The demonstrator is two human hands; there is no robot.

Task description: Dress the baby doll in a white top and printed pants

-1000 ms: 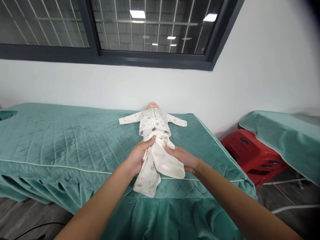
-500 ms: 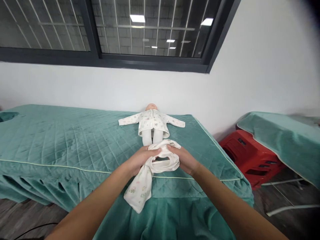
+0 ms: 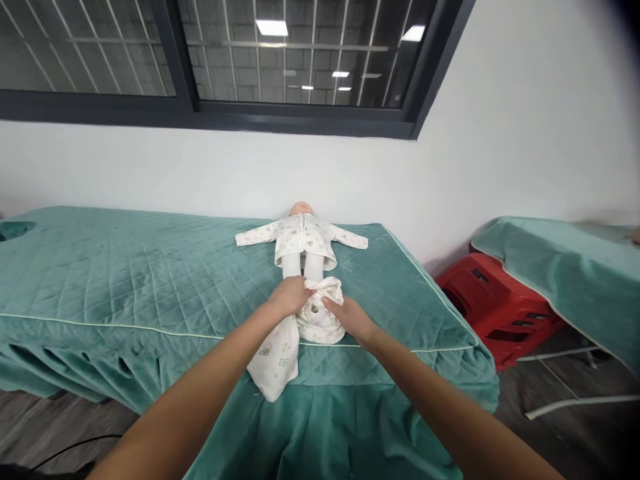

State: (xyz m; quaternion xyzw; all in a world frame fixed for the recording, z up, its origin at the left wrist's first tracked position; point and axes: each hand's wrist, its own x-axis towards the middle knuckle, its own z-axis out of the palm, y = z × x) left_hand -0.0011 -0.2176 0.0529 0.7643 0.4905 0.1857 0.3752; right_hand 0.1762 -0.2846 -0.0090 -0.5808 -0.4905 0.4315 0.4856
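Note:
A doll (image 3: 303,233) lies on its back on the green quilted bed (image 3: 150,267), head toward the wall, in a white patterned jacket with its sleeves spread. Bunched white patterned pants (image 3: 320,327) are at the doll's lower legs, near the bed's front edge. My left hand (image 3: 290,295) is closed on the gathered cloth, beside the doll's leg. On the other side, my right hand (image 3: 350,317) pinches the bunched cloth with its thumb on top. One loose pant leg hangs down at the left, over the bed edge. The doll's feet are hidden by the cloth and hand.
A dark-framed window (image 3: 300,120) is in the white wall behind the bed. Red plastic stools (image 3: 500,307) stand at the right, beside another green-covered bed (image 3: 575,267) with metal legs. A black cable (image 3: 75,445) runs over the floor at lower left.
Both hands have moved slightly up toward the doll's legs with the pants. The round opening in the cloth has narrowed and the fabric is more bunched.

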